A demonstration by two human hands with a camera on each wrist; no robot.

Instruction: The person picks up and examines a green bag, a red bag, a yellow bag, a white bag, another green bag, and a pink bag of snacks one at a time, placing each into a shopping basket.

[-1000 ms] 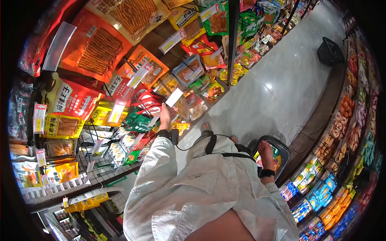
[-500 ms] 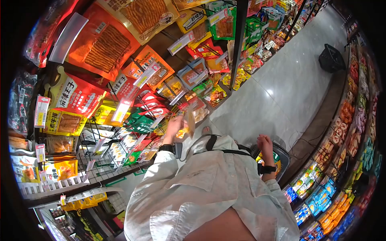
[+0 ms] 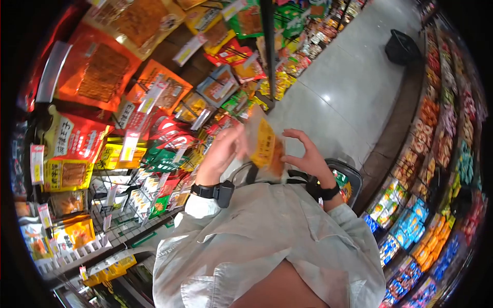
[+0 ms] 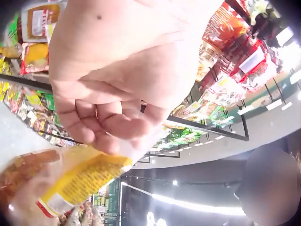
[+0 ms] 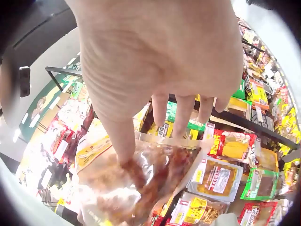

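Item: snack packet, clear film, yellow label, reddish-brown contents; one, held up tilted between the hands, in front of the person; print blurred. All places below taken from this packet, head view.

Left hand: just left of it; fingers curled, pinching its edge.
Right hand: just right of it; thumb touching its face, fingers extended, index apart from the thumb.
Black wrist device: nearer and left, on the left wrist.
Black wristband: nearer and right, on the right wrist.
Pale shirt: nearer, worn by the person.
Blue-grey pack: beyond and left, on the hanging display.
Large orange packet: well to the left and beyond, hanging.
Red packet, white lettering: well to the left.
Dark-rimmed basket: right and nearer, beside the right wrist, packaged goods inside.
Black basket: far beyond and right, on the grey floor.
Blue packets: right and nearer, in the curved-looking rack.
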